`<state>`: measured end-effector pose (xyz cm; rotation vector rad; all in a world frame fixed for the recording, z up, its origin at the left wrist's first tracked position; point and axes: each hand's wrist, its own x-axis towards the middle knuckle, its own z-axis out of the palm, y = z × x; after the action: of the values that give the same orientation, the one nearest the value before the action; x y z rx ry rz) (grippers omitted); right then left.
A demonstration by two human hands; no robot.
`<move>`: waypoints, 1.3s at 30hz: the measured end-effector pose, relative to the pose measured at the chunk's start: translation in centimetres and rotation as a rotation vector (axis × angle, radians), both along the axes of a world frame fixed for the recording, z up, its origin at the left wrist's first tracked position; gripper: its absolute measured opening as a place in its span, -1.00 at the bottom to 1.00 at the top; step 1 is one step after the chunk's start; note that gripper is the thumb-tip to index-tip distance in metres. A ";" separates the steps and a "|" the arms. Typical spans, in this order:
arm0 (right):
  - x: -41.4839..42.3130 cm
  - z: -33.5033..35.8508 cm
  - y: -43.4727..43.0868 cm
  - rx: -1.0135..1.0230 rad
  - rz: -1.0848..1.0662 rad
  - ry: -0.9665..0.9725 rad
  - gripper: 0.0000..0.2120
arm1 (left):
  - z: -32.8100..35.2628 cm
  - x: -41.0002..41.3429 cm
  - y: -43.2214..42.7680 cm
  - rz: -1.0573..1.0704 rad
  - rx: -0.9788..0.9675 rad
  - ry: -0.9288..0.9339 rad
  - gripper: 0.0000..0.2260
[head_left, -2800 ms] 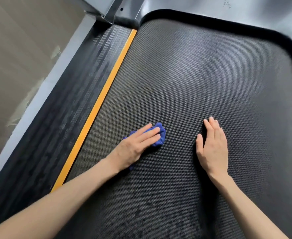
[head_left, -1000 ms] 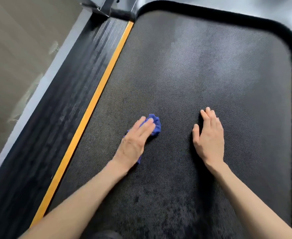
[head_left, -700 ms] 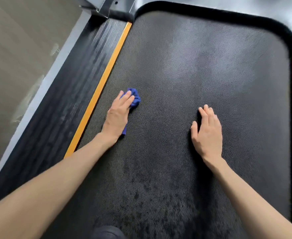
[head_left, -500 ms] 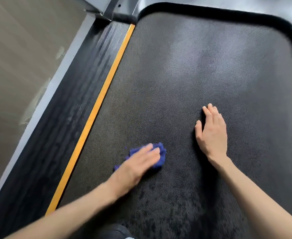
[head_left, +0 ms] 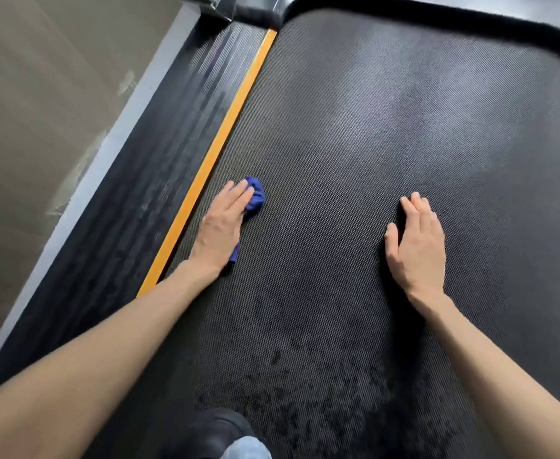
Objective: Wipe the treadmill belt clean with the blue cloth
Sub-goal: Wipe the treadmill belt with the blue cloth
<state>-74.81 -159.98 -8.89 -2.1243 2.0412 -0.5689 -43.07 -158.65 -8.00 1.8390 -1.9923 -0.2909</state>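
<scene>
Dark blotches (head_left: 305,385) speckle the near treadmill belt (head_left: 338,144). Beyond them the left hand (head_left: 220,228), fingers straight, presses the blue cloth (head_left: 256,195), now swept forward-left beside the yellow stripe (head_left: 212,154). The right hand (head_left: 417,246) stays flat, bracing. Wiping looks unfinished.
</scene>
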 end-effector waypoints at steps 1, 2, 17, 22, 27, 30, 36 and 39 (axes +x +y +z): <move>0.0 0.0 -0.1 0.000 0.003 0.000 -0.49 | 0.1 -0.5 0.4 0.027 -0.008 0.020 -0.60; 0.0 0.0 -0.1 -0.001 0.004 -0.002 -0.49 | 0.2 -0.9 1.3 0.000 -0.020 0.030 -0.60; 0.0 0.0 -0.1 -0.017 0.008 0.005 -0.47 | -0.4 0.3 8.8 -0.502 -0.008 -0.028 -0.64; 0.0 0.2 0.0 -0.012 0.008 0.008 -0.47 | -0.3 1.5 1.1 -0.293 0.019 -0.041 -0.59; 0.1 0.4 0.0 -0.008 0.006 -0.020 -0.47 | 0.8 -2.7 -0.5 0.090 0.073 -0.097 -0.59; 0.1 0.4 0.0 0.011 0.004 -0.033 -0.46 | -0.3 -6.8 5.1 0.044 0.103 -0.079 -0.55; 5.3 3.7 2.1 -0.112 0.019 -0.188 -0.58 | 2.9 -6.3 9.9 0.000 0.182 0.089 -0.55; 13.7 4.7 7.0 0.014 0.262 -0.180 -0.55 | 4.3 -3.3 9.7 0.022 0.145 0.091 -0.58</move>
<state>-61.11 -152.96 -4.16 -2.1954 1.6372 -0.6745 -46.33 -148.95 -3.68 1.8977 -1.9334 -0.5156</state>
